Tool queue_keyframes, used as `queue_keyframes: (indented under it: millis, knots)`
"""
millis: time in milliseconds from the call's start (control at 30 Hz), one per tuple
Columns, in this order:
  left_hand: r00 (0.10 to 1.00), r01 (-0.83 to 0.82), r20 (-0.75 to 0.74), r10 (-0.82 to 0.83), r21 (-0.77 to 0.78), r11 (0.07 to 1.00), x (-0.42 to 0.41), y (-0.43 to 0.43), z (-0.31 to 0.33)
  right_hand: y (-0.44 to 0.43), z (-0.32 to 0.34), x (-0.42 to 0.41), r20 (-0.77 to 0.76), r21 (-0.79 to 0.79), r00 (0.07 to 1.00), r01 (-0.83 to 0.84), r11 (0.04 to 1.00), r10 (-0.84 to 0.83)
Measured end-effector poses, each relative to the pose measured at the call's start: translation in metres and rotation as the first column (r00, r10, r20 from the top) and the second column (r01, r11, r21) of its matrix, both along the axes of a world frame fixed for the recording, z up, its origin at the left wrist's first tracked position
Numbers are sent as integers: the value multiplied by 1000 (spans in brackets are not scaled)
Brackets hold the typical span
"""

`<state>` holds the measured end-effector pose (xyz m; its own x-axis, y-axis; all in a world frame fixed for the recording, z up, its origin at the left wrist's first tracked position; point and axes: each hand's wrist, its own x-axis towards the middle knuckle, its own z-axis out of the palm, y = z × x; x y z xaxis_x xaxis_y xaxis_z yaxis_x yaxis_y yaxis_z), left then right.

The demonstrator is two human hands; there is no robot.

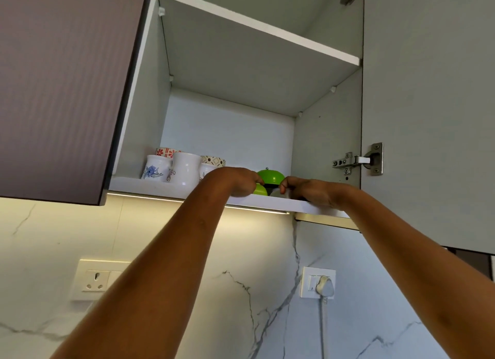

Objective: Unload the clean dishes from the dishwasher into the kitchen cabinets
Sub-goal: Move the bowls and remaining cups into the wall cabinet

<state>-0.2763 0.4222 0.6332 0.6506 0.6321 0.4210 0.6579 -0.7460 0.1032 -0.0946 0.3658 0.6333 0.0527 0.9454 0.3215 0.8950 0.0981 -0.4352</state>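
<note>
I look up into an open wall cabinet; its bottom shelf (139, 183) carries the dishes. My left hand (238, 181) reaches over the shelf's front edge, fingers curled on a small green bowl (260, 190). Right behind it sits a larger green bowl (272, 176), upside down. My right hand (308, 191) is close beside the left one, its fingers curled round a pale grey dish (278, 194) that is mostly hidden. Several white and patterned mugs (184, 168) stand at the left of the same shelf.
The cabinet's door (428, 117) stands open on the right, hinge (359, 160) showing. A closed dark door (59, 90) lies to the left. The upper shelf (254, 29) is seen from below. On the marble wall are a socket (96, 278) and a plugged-in cord (324, 285).
</note>
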Motion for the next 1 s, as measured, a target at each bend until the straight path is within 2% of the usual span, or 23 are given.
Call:
queue_keyframes:
  millis: [133, 333, 500, 567, 667, 800, 1000]
  knots:
    - [1000, -8, 16, 8, -2, 1000, -1, -1, -1, 6, -7, -3, -27, 81, 998, -51, 995, 54]
    - [992, -5, 124, 2, 24, 1000, -1, 2, -5, -1, -13, -7, 33, 147, 999, 9, 989, -14]
    - [933, -4, 338, -125, 357, 934, -7, -6, -18, -28, -27, -14, 262, 421, 963, -49, 906, -69]
    - [901, 4, 386, -196, 446, 895, -12, -11, -26, -38, -37, -12, 328, 447, 940, -64, 892, -97]
    - [864, -1, 438, -246, 491, 871, -17, -26, -37, -69, -45, -5, 381, 445, 913, -42, 894, -147]
    - [797, -68, 539, -274, 530, 845, -14, -52, -49, -128, -43, -8, 339, 506, 922, -9, 863, -189]
    - [695, 13, 594, -406, 554, 833, 29, -162, -46, -251, -34, -23, 308, 649, 913, 3, 761, -267]
